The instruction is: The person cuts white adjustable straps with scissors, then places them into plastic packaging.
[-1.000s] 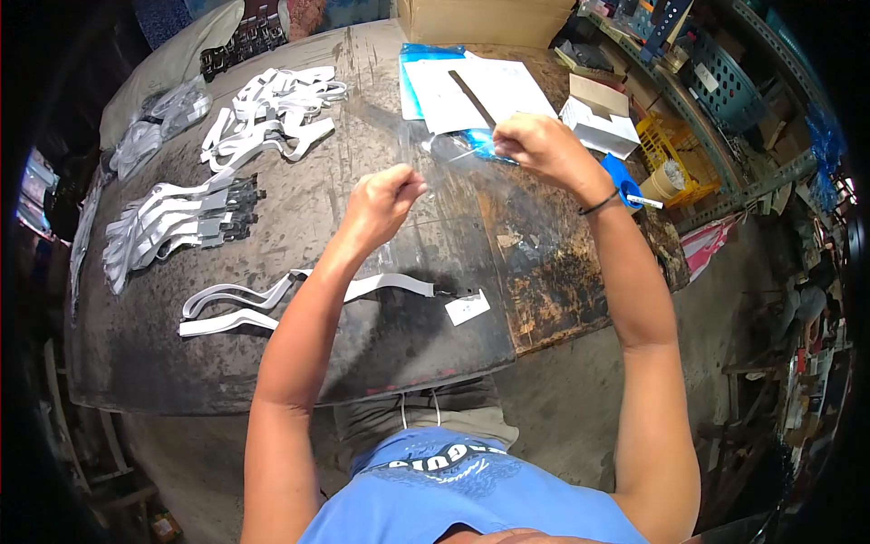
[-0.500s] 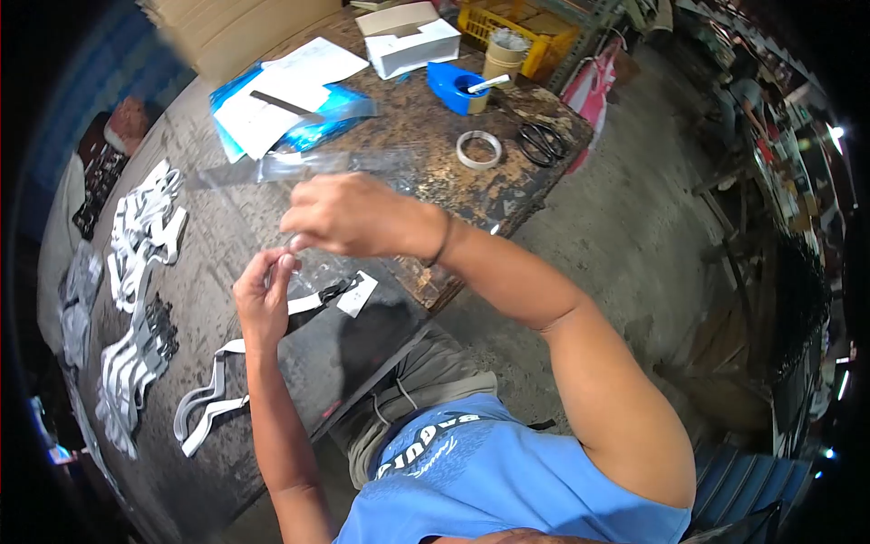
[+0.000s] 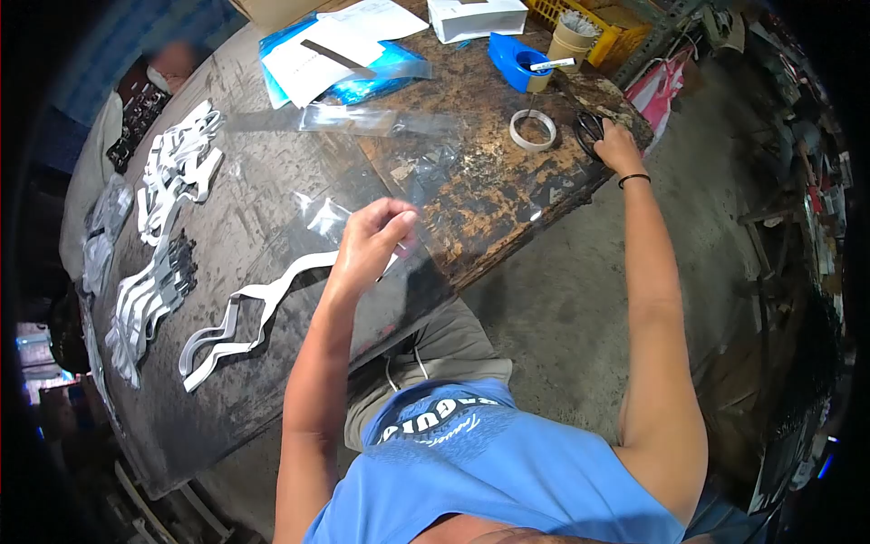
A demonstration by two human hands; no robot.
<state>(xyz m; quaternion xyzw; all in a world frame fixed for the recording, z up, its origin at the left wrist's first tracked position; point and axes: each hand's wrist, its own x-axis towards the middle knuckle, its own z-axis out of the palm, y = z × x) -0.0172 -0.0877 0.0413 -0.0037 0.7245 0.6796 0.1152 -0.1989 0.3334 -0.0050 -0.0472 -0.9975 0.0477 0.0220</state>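
Observation:
At the right corner of the worn table, my right hand (image 3: pixel 618 150) is on the black scissors (image 3: pixel 589 132), fingers closed at their handles. Near the table's front edge, my left hand (image 3: pixel 373 238) is closed in a pinch; what it holds is too small and blurred to make out. A white strap (image 3: pixel 272 295) runs from beneath that hand to the left and ends in loops. Clear plastic (image 3: pixel 324 218) lies just beyond my left hand. A roll of tape (image 3: pixel 532 131) lies left of the scissors.
Bundled white straps (image 3: pixel 172 181) lie on the table (image 3: pixel 227 399) at left. Papers (image 3: pixel 326 54) on blue plastic, a white box (image 3: pixel 476 18), a blue tape dispenser (image 3: pixel 518 63), a cup (image 3: pixel 573 41) and a yellow crate (image 3: pixel 621 41) stand along the far side.
My right hand has moved from beside my left hand out to the scissors. My left hand has shifted right in view. The camera view has shifted, too.

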